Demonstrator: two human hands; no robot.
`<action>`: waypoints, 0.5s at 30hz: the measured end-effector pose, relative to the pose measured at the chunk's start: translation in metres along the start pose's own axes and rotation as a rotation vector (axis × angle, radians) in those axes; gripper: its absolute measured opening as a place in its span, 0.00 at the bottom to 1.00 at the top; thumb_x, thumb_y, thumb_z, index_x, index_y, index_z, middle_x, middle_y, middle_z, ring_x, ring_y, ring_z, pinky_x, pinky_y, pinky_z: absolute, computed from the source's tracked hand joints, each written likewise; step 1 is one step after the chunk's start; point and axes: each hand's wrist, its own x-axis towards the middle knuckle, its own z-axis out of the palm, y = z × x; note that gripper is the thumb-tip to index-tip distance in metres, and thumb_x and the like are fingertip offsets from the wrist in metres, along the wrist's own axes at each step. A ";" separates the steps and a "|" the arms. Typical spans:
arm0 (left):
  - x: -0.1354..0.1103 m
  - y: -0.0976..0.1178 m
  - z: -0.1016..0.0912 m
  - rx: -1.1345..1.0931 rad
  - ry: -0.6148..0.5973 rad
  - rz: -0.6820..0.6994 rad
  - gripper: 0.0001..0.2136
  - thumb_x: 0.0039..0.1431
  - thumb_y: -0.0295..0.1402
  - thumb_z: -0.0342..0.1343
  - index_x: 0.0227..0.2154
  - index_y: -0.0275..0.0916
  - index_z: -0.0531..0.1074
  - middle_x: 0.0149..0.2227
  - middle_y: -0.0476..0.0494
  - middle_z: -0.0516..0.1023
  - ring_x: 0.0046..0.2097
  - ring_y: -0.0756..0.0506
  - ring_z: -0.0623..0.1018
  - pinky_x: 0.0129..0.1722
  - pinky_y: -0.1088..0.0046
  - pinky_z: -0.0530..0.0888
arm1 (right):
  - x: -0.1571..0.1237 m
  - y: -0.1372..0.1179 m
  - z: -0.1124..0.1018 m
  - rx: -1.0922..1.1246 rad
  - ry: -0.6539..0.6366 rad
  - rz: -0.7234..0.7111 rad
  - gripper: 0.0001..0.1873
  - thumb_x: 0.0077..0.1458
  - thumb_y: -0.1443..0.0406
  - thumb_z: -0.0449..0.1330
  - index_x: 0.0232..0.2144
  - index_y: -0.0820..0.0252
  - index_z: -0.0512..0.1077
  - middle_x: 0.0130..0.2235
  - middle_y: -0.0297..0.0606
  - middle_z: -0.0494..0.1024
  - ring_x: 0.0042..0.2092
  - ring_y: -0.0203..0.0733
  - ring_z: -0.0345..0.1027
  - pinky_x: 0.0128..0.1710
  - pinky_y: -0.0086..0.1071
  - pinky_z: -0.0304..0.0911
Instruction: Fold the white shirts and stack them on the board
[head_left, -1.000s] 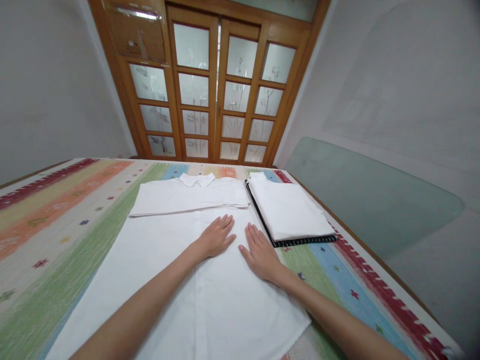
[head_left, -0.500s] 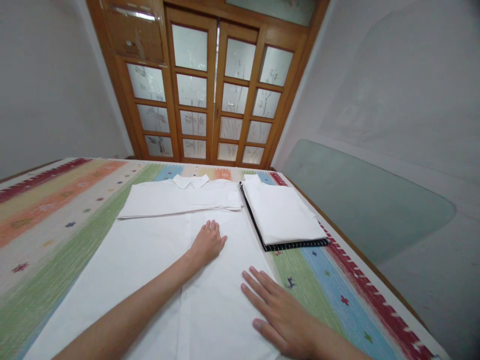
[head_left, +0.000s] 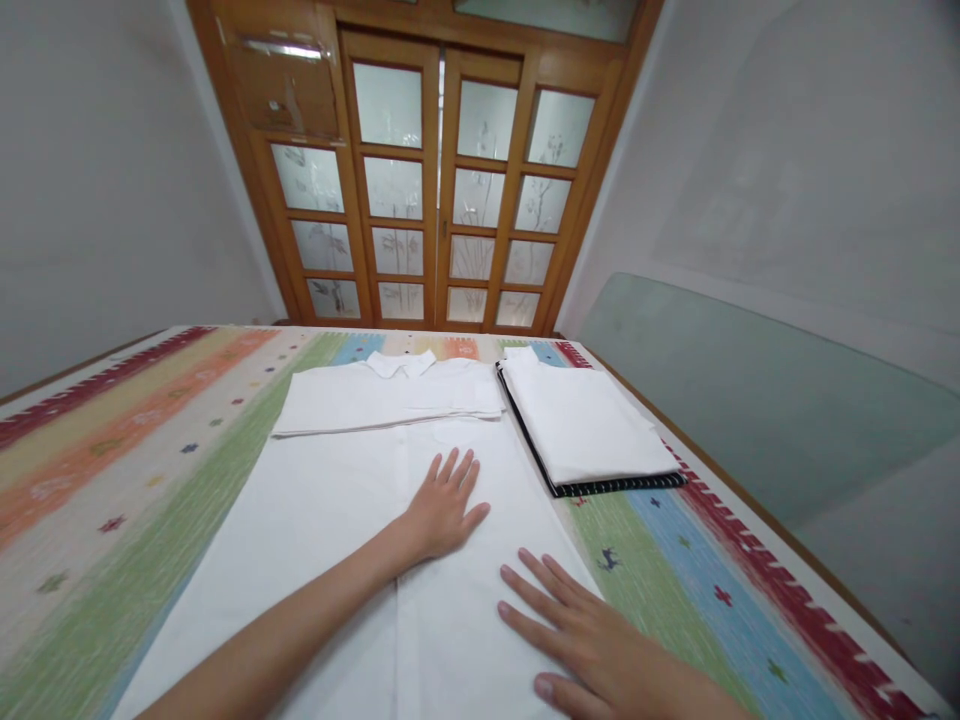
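A white collared shirt [head_left: 337, 520] lies spread out in front of me, its collar at the far end. Its sleeves are folded across the chest in a flat band [head_left: 375, 400] below the collar. My left hand [head_left: 442, 508] rests palm down on the middle of the shirt, fingers spread, just below the folded sleeves. Nearer to me, at the shirt's right edge, my right hand [head_left: 566, 635] lies flat with its fingers apart. Neither hand holds anything.
A folded white garment [head_left: 589, 420] lies on top of a folded black striped one [head_left: 622, 486], right of the shirt. Beneath is a bed cover with coloured stripes [head_left: 225, 440]. A pale green panel [head_left: 750, 380] stands against the right wall; wooden glazed doors [head_left: 442, 200] close the far end.
My left hand has opened from curled fingers to spread ones on the shirt. My right hand stays flat near the right edge. The whole view has shifted slightly.
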 end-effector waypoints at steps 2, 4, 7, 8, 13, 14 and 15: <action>-0.014 0.007 -0.009 -0.046 -0.020 0.043 0.30 0.68 0.49 0.36 0.66 0.36 0.53 0.68 0.35 0.55 0.69 0.35 0.52 0.65 0.49 0.53 | 0.006 -0.001 -0.001 0.023 -0.005 -0.010 0.33 0.66 0.54 0.50 0.68 0.48 0.44 0.70 0.36 0.41 0.70 0.49 0.28 0.68 0.51 0.37; -0.030 0.013 -0.021 -0.087 -0.047 0.077 0.30 0.68 0.48 0.37 0.67 0.37 0.52 0.68 0.36 0.53 0.69 0.35 0.51 0.65 0.49 0.52 | 0.012 -0.002 -0.002 0.034 -0.009 -0.024 0.33 0.66 0.54 0.50 0.68 0.47 0.44 0.70 0.35 0.41 0.70 0.49 0.29 0.68 0.51 0.37; -0.053 0.017 -0.040 -0.144 -0.098 0.138 0.29 0.68 0.47 0.38 0.67 0.39 0.49 0.69 0.39 0.52 0.69 0.37 0.50 0.66 0.52 0.52 | 0.021 -0.002 0.000 0.039 0.017 -0.058 0.33 0.65 0.54 0.51 0.68 0.47 0.45 0.70 0.34 0.42 0.70 0.49 0.30 0.68 0.50 0.37; -0.061 0.017 -0.046 -0.159 -0.115 0.157 0.29 0.69 0.46 0.38 0.68 0.40 0.48 0.69 0.40 0.53 0.69 0.39 0.50 0.66 0.53 0.53 | 0.023 -0.002 0.001 0.039 0.028 -0.066 0.33 0.65 0.55 0.51 0.68 0.47 0.45 0.70 0.34 0.42 0.70 0.49 0.30 0.68 0.50 0.37; -0.101 -0.010 -0.062 -0.102 -0.150 0.045 0.27 0.70 0.44 0.37 0.68 0.43 0.46 0.69 0.45 0.51 0.69 0.42 0.52 0.66 0.57 0.55 | 0.025 0.006 0.011 -0.006 0.044 -0.075 0.32 0.66 0.54 0.49 0.68 0.47 0.46 0.70 0.34 0.42 0.70 0.49 0.30 0.68 0.51 0.36; -0.112 -0.020 -0.062 -0.070 -0.140 -0.013 0.27 0.70 0.45 0.37 0.68 0.44 0.46 0.69 0.45 0.51 0.69 0.42 0.52 0.66 0.56 0.55 | 0.023 0.008 0.014 -0.022 0.051 -0.064 0.32 0.66 0.54 0.49 0.68 0.47 0.45 0.70 0.34 0.42 0.70 0.49 0.30 0.68 0.51 0.36; -0.122 -0.032 -0.062 -0.035 -0.131 -0.066 0.27 0.69 0.45 0.38 0.68 0.45 0.46 0.68 0.45 0.52 0.69 0.41 0.54 0.66 0.56 0.55 | 0.022 0.010 0.017 -0.038 0.067 -0.047 0.33 0.66 0.54 0.49 0.68 0.47 0.44 0.71 0.34 0.41 0.70 0.49 0.30 0.68 0.52 0.36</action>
